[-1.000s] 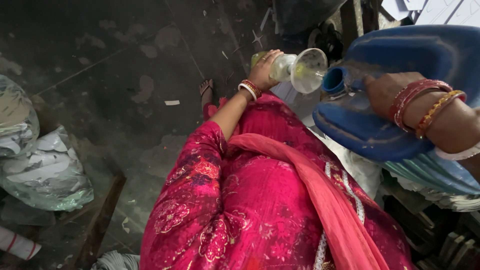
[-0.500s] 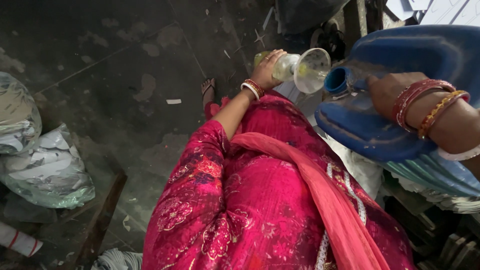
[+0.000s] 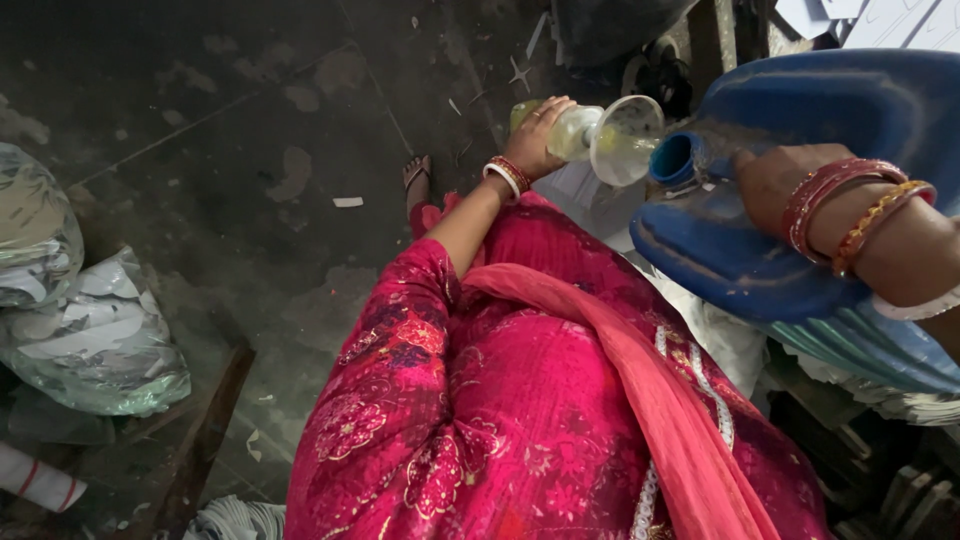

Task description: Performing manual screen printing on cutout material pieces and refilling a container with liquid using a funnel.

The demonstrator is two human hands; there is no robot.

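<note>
Blue jerrycan [image 3: 800, 190] tilted by right hand [image 3: 770, 180]; left hand [image 3: 535, 135] grips funnel [image 3: 615, 135].

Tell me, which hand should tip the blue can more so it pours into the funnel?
Probably the right hand: it already grips the blue can beside its spout. The left hand is busy holding the bottle with the funnel at the spout.
</note>
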